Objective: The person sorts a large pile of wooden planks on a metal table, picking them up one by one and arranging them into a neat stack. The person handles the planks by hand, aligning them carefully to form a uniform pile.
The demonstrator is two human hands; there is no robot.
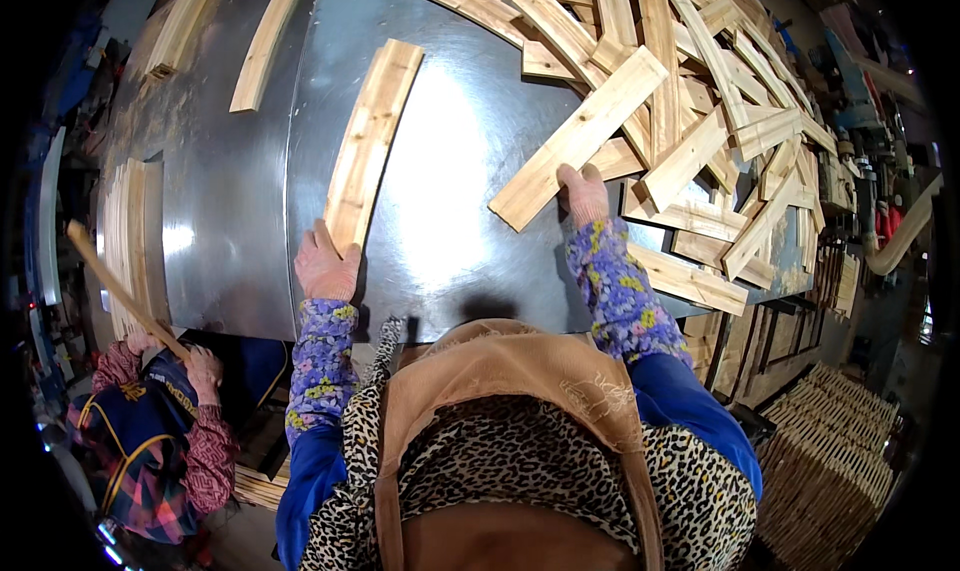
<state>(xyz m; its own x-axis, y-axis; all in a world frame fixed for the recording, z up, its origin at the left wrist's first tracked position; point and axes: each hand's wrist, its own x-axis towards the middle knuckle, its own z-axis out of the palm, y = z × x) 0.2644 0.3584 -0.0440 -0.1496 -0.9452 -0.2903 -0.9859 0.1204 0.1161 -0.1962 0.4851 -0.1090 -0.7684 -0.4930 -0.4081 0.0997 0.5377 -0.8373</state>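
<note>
My left hand (326, 264), in a pink glove, presses on the near end of a long pale wooden slat (372, 139) that lies flat on the shiny metal table (450, 181). My right hand (583, 193), also gloved, rests on another wooden slat (580, 137) that lies at a slant at the edge of a big loose pile of slats (720, 101). Its fingers lie on top of the board near its lower half. Both forearms wear flowered sleeve covers.
Two more slats (262, 41) lie at the table's far left. A stack of slats (130, 236) stands at the left edge. Another person (160, 421) at lower left holds a thin stick. Stacked wood (830, 451) fills the floor at right.
</note>
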